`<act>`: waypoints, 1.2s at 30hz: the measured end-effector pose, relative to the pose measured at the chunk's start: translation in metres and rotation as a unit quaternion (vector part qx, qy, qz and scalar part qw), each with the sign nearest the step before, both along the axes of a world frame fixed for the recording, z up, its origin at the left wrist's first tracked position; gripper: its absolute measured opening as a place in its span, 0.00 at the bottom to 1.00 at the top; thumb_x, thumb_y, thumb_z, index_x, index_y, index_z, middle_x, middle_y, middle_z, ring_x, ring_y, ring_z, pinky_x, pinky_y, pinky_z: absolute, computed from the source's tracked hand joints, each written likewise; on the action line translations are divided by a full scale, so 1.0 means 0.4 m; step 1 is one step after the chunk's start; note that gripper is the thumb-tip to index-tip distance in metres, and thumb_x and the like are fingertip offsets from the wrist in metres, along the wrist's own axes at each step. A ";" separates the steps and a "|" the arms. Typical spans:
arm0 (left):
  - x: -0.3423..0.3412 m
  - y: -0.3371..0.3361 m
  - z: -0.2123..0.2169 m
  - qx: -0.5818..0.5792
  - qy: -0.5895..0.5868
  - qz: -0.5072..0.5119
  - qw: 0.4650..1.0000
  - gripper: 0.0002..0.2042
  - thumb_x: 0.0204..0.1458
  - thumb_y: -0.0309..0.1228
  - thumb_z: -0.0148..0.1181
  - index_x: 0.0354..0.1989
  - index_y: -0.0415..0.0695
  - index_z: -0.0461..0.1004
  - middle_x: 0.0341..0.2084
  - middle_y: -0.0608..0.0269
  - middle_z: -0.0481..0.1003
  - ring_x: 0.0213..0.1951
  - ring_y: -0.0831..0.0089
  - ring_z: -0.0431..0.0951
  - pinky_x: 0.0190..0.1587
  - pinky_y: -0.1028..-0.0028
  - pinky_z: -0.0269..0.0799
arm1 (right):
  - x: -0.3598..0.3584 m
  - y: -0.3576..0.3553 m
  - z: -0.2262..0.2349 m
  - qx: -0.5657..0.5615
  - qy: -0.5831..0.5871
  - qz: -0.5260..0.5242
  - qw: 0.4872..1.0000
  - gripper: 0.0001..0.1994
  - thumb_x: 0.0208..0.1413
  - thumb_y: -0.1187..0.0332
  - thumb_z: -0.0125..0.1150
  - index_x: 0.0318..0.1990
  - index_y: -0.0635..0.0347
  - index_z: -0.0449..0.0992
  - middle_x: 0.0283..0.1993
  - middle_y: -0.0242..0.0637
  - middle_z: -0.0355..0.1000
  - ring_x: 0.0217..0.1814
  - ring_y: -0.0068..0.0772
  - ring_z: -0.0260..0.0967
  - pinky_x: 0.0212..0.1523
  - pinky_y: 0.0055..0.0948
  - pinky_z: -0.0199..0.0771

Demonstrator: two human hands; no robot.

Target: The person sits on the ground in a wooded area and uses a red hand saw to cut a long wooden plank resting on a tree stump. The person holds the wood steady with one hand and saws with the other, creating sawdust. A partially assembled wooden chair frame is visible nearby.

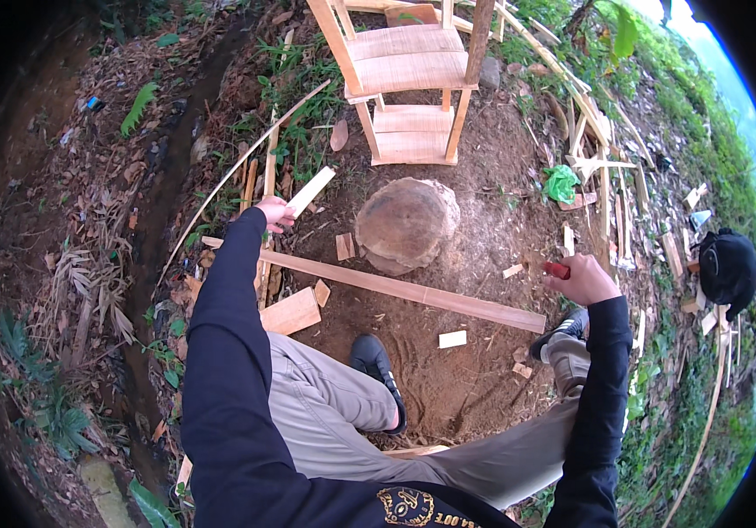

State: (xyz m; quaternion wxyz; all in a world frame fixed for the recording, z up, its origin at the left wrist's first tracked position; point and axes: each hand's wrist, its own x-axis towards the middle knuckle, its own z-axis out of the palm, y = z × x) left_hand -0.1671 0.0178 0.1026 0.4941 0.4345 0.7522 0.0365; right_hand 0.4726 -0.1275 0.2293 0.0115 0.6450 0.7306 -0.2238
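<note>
Wooden slat gripped in left hand fingers (right hand clutches a red-handled tool).

Packaging: a crumpled green plastic bag was noted on bare soil right of the tree stump | a small blue wrapper scrap was noted among leaf litter, upper left | labels, signs, screens: none were observed

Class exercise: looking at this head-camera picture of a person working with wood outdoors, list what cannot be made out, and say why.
1. Head view: the red-handled tool in the right hand; the fist hides its working end.
2. The wooden chair frame; its top is cut off by the picture's upper edge.
3. The black bag at the right; the dark fisheye rim distorts it.
4. The wood strip in the left hand; its lower end is covered.
</note>
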 end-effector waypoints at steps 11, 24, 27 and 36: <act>0.209 0.030 0.033 -0.207 -0.056 0.034 0.976 0.52 0.52 0.70 0.49 0.74 0.45 0.41 0.66 0.37 0.58 0.64 0.39 0.65 0.60 0.33 0.60 | -0.001 0.004 0.012 -0.032 -0.015 -0.020 0.999 0.21 0.49 0.53 0.68 0.26 0.68 0.76 0.28 0.57 0.74 0.36 0.56 0.76 0.42 0.44 0.76; 0.297 -0.246 -0.212 0.270 0.142 -0.634 0.711 0.17 0.44 0.38 0.64 0.41 0.47 0.68 0.37 0.55 0.72 0.37 0.52 0.78 0.38 0.54 0.75 | 0.016 0.002 -0.033 0.021 0.015 0.006 1.000 0.21 0.48 0.53 0.71 0.27 0.67 0.76 0.27 0.55 0.74 0.33 0.54 0.75 0.37 0.44 0.73; 0.352 -0.285 -0.212 0.293 0.173 -0.649 0.680 0.24 0.41 0.37 0.67 0.47 0.46 0.66 0.44 0.55 0.69 0.49 0.54 0.74 0.43 0.54 0.73 | 0.010 0.000 -0.016 0.010 0.012 0.009 1.000 0.20 0.49 0.54 0.69 0.28 0.66 0.77 0.25 0.55 0.73 0.32 0.55 0.75 0.36 0.46 0.73; 0.362 -0.298 -0.235 0.294 0.295 -0.632 0.654 0.30 0.52 0.52 0.61 0.55 0.42 0.68 0.52 0.52 0.71 0.57 0.54 0.70 0.57 0.53 0.65 | 0.007 -0.009 -0.013 -0.003 -0.006 -0.025 1.000 0.20 0.50 0.54 0.68 0.29 0.67 0.76 0.29 0.55 0.75 0.35 0.54 0.76 0.40 0.45 0.75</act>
